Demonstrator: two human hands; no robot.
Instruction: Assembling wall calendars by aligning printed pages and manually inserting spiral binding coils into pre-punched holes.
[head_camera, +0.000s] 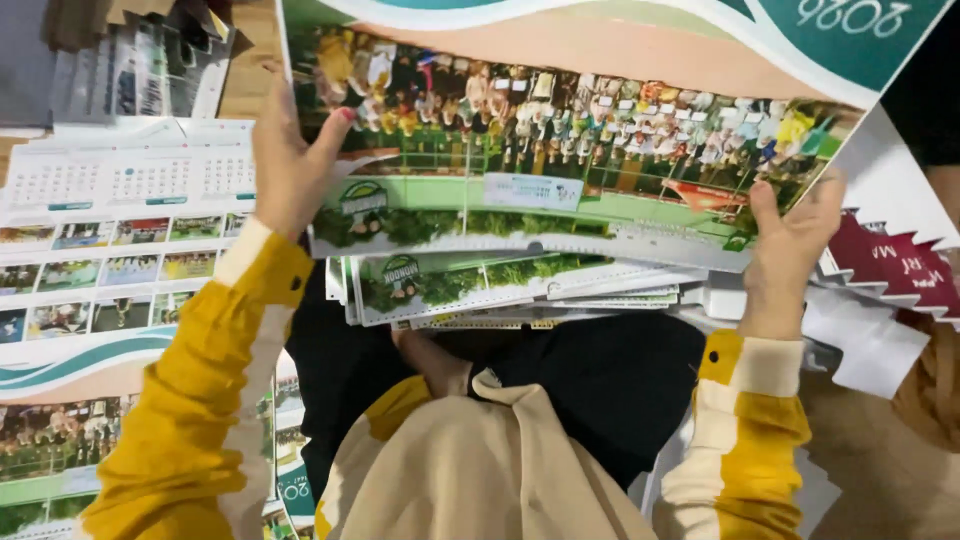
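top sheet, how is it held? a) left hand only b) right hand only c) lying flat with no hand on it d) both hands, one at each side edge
d, the left hand grips the left edge of the top sheet and the right hand grips its right edge, lifting it above the stack on the lap.
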